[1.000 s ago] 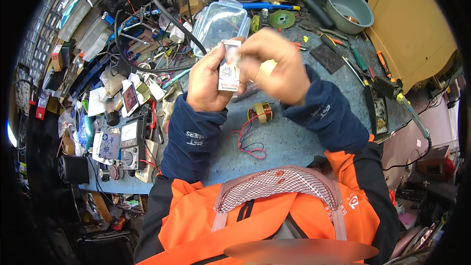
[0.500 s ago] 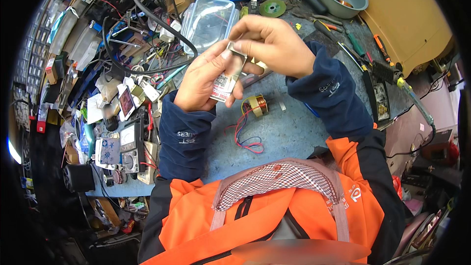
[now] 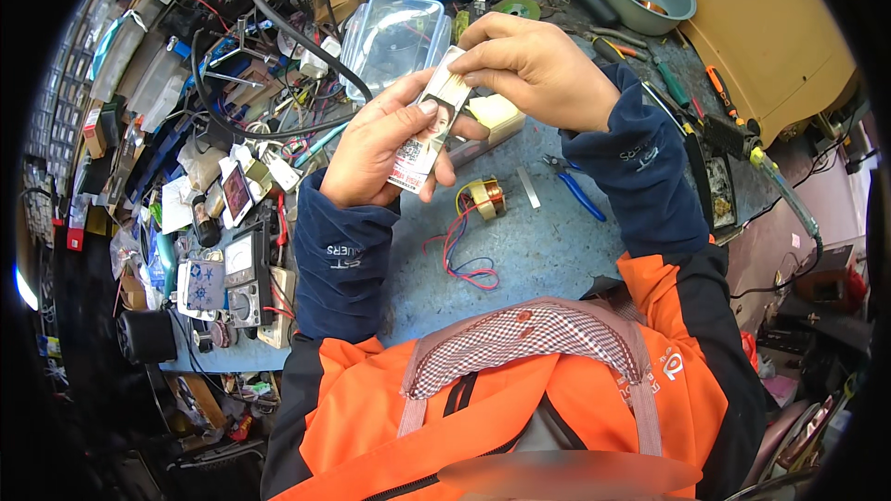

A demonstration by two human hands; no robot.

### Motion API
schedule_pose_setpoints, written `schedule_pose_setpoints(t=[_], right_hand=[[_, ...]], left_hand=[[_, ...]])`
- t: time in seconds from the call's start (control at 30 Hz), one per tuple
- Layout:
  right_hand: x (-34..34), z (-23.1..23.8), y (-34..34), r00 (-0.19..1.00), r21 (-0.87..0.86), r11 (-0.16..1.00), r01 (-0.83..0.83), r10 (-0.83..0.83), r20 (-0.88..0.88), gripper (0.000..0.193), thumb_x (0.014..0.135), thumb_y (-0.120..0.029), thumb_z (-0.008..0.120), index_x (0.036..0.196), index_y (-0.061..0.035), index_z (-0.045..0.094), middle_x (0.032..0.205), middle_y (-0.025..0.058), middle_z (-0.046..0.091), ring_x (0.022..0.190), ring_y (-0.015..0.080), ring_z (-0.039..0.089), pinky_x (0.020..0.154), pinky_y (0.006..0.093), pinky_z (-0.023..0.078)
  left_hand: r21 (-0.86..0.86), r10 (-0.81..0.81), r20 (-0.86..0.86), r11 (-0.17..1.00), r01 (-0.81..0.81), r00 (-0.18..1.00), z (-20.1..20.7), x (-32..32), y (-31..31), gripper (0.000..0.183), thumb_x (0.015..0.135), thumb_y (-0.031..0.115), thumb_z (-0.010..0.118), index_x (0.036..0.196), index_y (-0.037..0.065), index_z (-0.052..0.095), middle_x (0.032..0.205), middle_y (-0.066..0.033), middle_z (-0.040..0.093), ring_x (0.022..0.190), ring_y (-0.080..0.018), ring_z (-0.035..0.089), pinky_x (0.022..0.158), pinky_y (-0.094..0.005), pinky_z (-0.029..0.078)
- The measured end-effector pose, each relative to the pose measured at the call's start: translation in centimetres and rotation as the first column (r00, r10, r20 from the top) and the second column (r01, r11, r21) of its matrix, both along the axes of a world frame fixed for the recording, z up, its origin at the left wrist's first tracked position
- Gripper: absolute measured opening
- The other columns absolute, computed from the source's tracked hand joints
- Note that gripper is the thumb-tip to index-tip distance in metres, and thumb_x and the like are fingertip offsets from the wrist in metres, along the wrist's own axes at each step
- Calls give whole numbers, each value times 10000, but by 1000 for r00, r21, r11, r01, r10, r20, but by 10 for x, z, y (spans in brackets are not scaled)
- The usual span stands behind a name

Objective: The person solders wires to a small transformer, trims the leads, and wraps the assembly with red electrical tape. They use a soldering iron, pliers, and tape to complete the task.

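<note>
My left hand [image 3: 376, 144] holds a slim, printed white packet [image 3: 417, 150] with a small portrait and a square code on it, thumb on the front and fingers behind. My right hand [image 3: 538, 65] pinches the packet's upper end, where a pale, striped part shows. Below the hands, a small copper-wound coil [image 3: 485, 199] with a yellow wrap lies on the bench, its red and blue wires [image 3: 455, 250] looped toward me. Beside the coil are a thin metal strip [image 3: 528, 187] and blue-handled cutters [image 3: 582, 197]. A pale yellow block [image 3: 497, 115] is partly hidden behind my hands.
A clear plastic box [image 3: 390, 37] stands beyond my left hand. Cables, tools and a meter [image 3: 243, 260] crowd the left side. A grey bowl [image 3: 682, 14], screwdrivers [image 3: 673, 83] and a cardboard sheet [image 3: 780, 28] lie at the far right. A soldering iron [image 3: 775, 176] rests at the right edge.
My right hand has moved up and right, and more of the packet's upper part shows. The metal strip and the cutters have come into fuller view.
</note>
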State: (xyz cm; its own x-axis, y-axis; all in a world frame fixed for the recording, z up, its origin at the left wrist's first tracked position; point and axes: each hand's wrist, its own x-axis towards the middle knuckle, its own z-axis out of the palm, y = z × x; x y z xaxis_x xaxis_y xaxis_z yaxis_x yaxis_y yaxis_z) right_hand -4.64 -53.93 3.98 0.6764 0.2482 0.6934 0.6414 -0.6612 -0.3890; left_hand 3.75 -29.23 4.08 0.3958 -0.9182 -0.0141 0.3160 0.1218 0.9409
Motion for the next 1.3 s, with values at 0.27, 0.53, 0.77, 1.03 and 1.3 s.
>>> schedule_pose_setpoints(t=[0.27, 0.53, 0.77, 1.03, 1.3], right_hand=[[15, -5, -13, 993, 166, 980, -114, 114, 7, 162, 940, -119, 747, 1077, -37, 773, 1002, 132, 712, 959, 290, 716, 864, 402, 576], [17, -7, 2, 948, 819, 569, 67, 219, -230, 177, 1038, -143, 723, 1124, 9, 749, 989, 71, 777, 822, 130, 728, 710, 285, 597], [27, -12, 18, 932, 925, 379, 34, 323, -166, 180, 1082, -150, 619, 1102, 26, 651, 970, 167, 804, 810, 229, 775, 701, 359, 631], [11, -18, 47, 954, 737, 674, 56, 182, -239, 163, 1064, -169, 677, 1080, -7, 672, 931, 89, 789, 721, 134, 741, 677, 319, 598], [8, -17, 38, 874, 801, 599, -21, 400, -276, 107, 905, -2, 713, 969, 48, 642, 757, 102, 686, 662, 161, 703, 562, 317, 561]], left_hand=[[50, 4, 21, 999, -5, 1000, 7, -4, -3, 597, 1100, 178, 501, 1627, -27, 309, 1189, -311, 734, 654, -266, 767, 468, -295, 609], [-31, 53, 30, 998, -52, 998, -5, -1, -5, 565, 1132, 220, 450, 1611, -32, 287, 1183, -344, 713, 558, -250, 713, 410, -304, 558], [-34, 126, 58, 992, -124, 990, -8, 2, -2, 545, 1139, 239, 444, 1595, -30, 314, 1168, -297, 733, 469, -207, 624, 374, -267, 476], [11, 412, -69, 911, -413, 908, -16, 11, -4, 396, 1166, 273, 456, 1465, 16, 493, 1068, -179, 750, 532, -170, 655, 376, -256, 489], [-55, 316, -179, 942, -330, 932, -18, 18, 3, 301, 1102, 245, 562, 1346, 76, 609, 836, -93, 720, 623, -207, 703, 468, -309, 512]])
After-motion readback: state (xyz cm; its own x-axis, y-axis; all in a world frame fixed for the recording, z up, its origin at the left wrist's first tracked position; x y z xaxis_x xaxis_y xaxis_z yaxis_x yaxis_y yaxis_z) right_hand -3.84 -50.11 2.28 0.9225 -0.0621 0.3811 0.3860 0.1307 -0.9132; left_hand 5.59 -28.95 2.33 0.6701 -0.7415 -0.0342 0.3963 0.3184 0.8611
